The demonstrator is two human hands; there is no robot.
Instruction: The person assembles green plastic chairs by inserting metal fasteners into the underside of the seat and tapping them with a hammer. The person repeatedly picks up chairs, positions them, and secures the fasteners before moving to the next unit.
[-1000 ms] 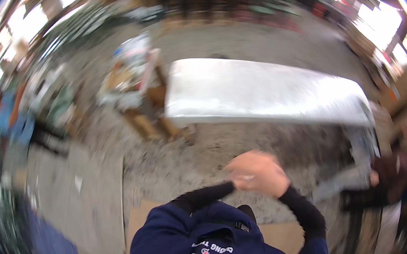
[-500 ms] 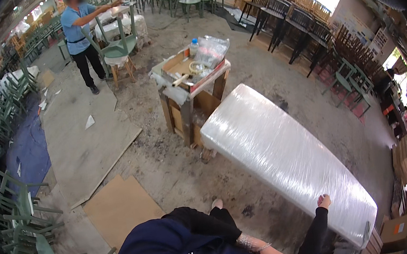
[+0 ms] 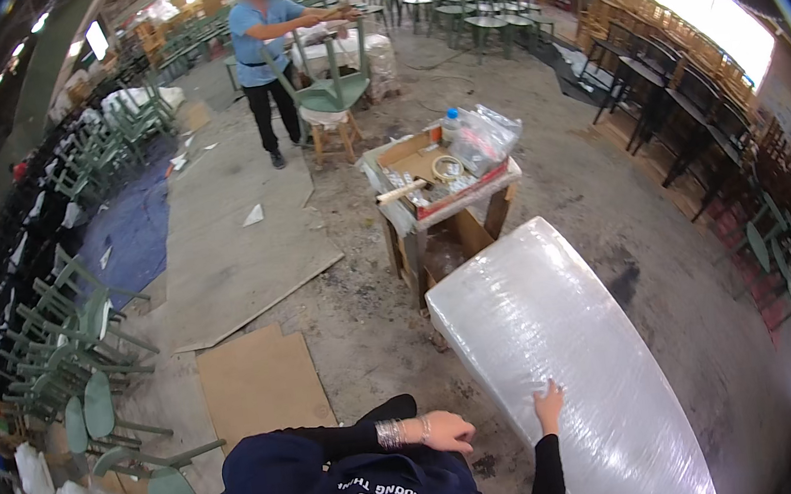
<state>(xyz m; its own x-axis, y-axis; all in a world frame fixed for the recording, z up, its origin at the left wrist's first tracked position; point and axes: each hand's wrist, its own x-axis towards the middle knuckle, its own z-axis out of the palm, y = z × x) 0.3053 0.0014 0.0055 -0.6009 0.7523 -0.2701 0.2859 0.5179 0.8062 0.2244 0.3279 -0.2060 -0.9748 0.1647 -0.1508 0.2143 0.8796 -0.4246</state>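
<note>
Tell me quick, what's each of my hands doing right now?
Left hand: partly curled; whether it's closed or holding anything can't be told.
Right hand: open, apparently resting on the plastic-wrapped slab.

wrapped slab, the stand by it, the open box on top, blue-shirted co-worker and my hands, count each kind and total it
left hand and right hand: 2
wrapped slab: 1
stand: 1
open box: 1
blue-shirted co-worker: 1
total: 6

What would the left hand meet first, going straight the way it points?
The left hand would likely meet the plastic-wrapped slab, or the right hand if higher; depth is unclear.
</note>
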